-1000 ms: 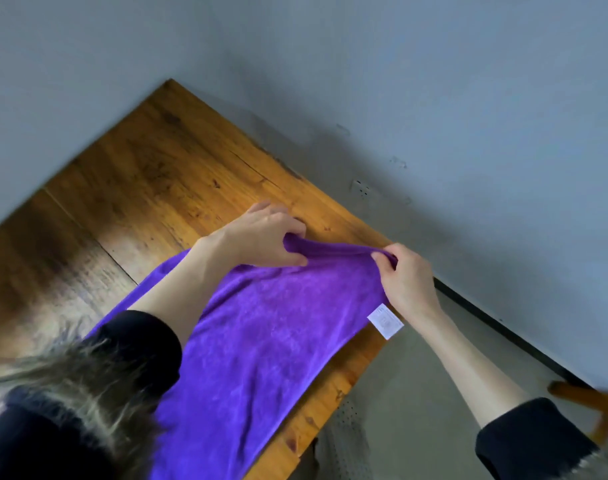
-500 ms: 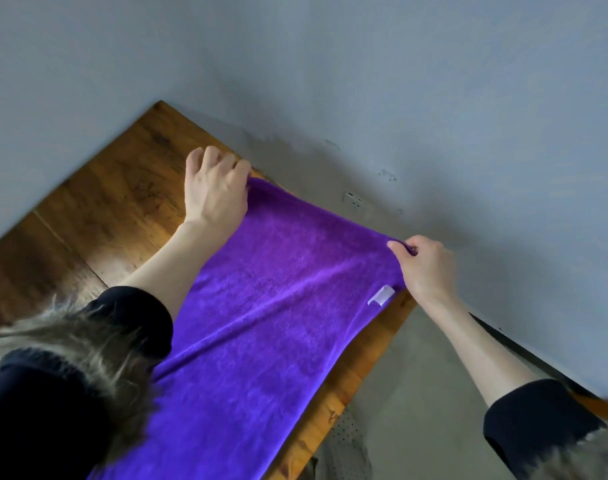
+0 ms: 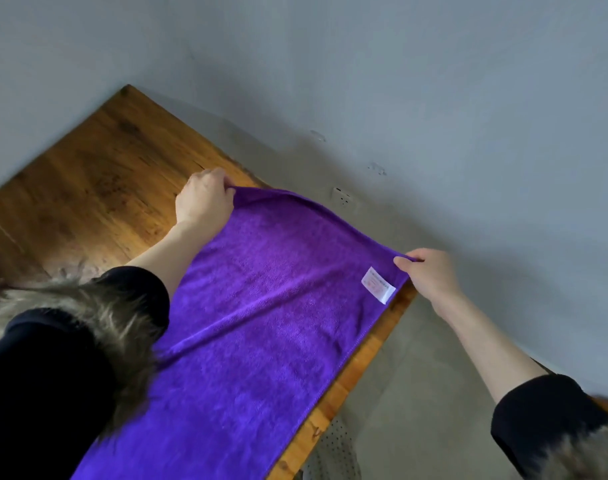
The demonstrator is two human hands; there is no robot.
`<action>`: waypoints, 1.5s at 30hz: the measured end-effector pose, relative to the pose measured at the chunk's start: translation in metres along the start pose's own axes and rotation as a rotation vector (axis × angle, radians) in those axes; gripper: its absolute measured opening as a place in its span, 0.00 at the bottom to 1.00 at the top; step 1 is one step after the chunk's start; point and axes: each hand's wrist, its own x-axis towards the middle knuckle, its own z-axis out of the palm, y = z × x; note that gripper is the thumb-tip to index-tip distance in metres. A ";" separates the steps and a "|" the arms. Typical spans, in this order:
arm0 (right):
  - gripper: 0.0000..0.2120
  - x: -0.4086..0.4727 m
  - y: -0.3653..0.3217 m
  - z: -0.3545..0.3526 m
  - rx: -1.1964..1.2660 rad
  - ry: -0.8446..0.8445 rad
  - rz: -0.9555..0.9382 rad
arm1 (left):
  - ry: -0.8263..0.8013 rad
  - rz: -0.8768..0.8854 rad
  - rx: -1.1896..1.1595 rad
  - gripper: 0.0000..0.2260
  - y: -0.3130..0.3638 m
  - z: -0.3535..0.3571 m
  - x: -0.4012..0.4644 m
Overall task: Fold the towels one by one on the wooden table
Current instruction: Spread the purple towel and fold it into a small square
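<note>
Room: grey wall (image 3: 434,81) behind our wooden table (image 3: 98,174), a socket (image 3: 343,198) low on it.
Towel: our purple towel (image 3: 261,323) lies lengthwise on the table, its far edge lifted (white label (image 3: 378,285) near the right corner).
Left hand: our left hand (image 3: 202,201) pinches the far left corner.
Right hand: our right hand (image 3: 432,273) pinches the far right corner, past the table's edge.
Sleeves: dark, fur-trimmed sleeve (image 3: 87,334).
</note>
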 end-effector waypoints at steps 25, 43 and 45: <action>0.04 -0.179 -0.146 -0.036 0.003 0.322 -0.528 | 0.164 -0.195 -0.656 0.04 -0.080 -0.199 -0.074; 0.02 -0.413 -0.007 0.142 -0.420 -0.395 -0.761 | -0.027 -0.527 -0.765 0.11 -0.289 -0.160 -0.341; 0.04 -0.413 0.014 0.156 -0.552 -0.514 -0.688 | -0.132 -0.568 -0.676 0.10 -0.302 -0.143 -0.359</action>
